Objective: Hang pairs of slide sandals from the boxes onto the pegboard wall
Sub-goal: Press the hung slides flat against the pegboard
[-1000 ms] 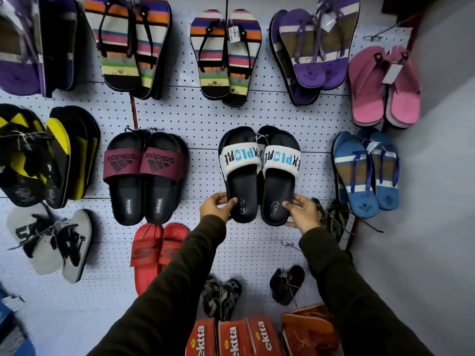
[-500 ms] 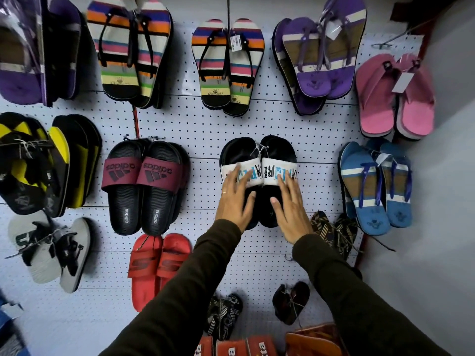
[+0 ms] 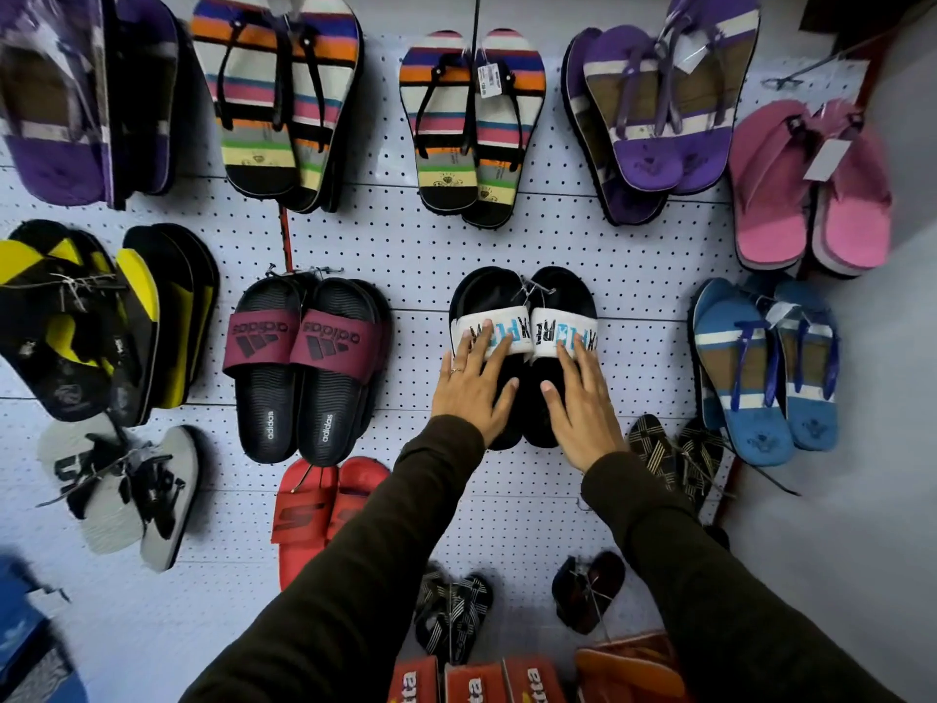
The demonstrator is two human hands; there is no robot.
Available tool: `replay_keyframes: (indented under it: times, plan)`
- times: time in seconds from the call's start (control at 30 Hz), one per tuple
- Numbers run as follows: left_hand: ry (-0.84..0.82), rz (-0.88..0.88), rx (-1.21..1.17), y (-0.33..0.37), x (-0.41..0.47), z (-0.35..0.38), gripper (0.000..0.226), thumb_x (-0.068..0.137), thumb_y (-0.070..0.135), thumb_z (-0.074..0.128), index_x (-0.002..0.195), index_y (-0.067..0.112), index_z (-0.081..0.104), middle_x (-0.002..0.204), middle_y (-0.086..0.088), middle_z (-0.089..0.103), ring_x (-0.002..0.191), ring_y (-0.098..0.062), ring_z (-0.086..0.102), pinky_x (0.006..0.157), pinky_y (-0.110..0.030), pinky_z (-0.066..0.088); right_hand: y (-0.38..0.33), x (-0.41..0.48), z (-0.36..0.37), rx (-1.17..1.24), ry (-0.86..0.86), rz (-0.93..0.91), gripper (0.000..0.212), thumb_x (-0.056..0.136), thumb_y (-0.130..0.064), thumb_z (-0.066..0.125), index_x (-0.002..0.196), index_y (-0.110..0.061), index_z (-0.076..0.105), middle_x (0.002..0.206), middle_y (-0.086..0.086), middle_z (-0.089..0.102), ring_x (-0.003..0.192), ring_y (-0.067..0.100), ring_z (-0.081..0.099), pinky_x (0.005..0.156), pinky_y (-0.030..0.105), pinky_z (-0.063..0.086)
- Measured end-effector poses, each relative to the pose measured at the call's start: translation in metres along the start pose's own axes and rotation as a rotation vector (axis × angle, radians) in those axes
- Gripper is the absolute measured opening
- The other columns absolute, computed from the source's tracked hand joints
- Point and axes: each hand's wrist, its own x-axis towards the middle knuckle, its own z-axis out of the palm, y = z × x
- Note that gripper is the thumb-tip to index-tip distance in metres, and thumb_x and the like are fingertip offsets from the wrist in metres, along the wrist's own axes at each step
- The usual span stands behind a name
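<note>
A pair of black slide sandals with white lettered straps (image 3: 525,301) hangs on the white pegboard wall (image 3: 416,246) at centre. My left hand (image 3: 474,385) lies flat on the left sandal, fingers spread and reaching the strap. My right hand (image 3: 580,398) lies flat on the right sandal in the same way. Neither hand grips anything. The lower halves of both sandals are hidden under my palms.
Left of the pair hang black slides with maroon straps (image 3: 304,367); below those, red slides (image 3: 317,515). Blue flip-flops (image 3: 760,367) hang at right, striped (image 3: 469,124) and purple (image 3: 659,109) ones above. Red shoe boxes (image 3: 476,682) stand at the bottom edge.
A second ago my fingers pinched the heels of the two sandals. Both hands have since slid up and flattened onto the soles, and the pair has been pushed closer together.
</note>
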Motion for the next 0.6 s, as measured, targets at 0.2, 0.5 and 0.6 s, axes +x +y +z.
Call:
replay_keyframes:
  times: [0.2, 0.5, 0.6]
  plan:
    - [0.172, 0.001, 0.132, -0.055, -0.030, -0.033, 0.063, 0.095, 0.049, 0.029, 0.154, 0.027, 0.024, 0.165, 0.003, 0.017, 0.153, -0.023, 0.014, 0.124, -0.049, 0.006, -0.053, -0.012, 0.031, 0.020, 0.123, -0.024, 0.061, 0.103, -0.042, 0.033, 0.159, -0.021, 0.022, 0.170, 0.000, 0.004, 0.158, 0.026, 0.000, 0.126, 0.054, 0.010]
    - [0.321, -0.158, 0.212, -0.188, -0.065, -0.088, 0.063, 0.093, 0.046, 0.037, 0.151, 0.023, 0.032, 0.163, 0.000, 0.022, 0.152, -0.025, 0.017, 0.123, -0.052, 0.010, -0.185, 0.001, 0.100, 0.140, 0.043, -0.223, 0.067, 0.102, -0.043, 0.035, 0.160, -0.017, 0.016, 0.170, 0.004, 0.001, 0.158, 0.026, -0.003, 0.127, 0.047, 0.014]
    - [0.294, -0.221, 0.205, -0.221, -0.074, -0.095, 0.062, 0.093, 0.045, 0.034, 0.151, 0.022, 0.033, 0.163, -0.001, 0.023, 0.152, -0.025, 0.017, 0.122, -0.052, 0.014, -0.223, 0.005, 0.125, 0.114, -0.010, -0.317, 0.066, 0.101, -0.042, 0.036, 0.160, -0.019, 0.018, 0.171, 0.003, 0.001, 0.158, 0.026, -0.004, 0.128, 0.045, 0.011]
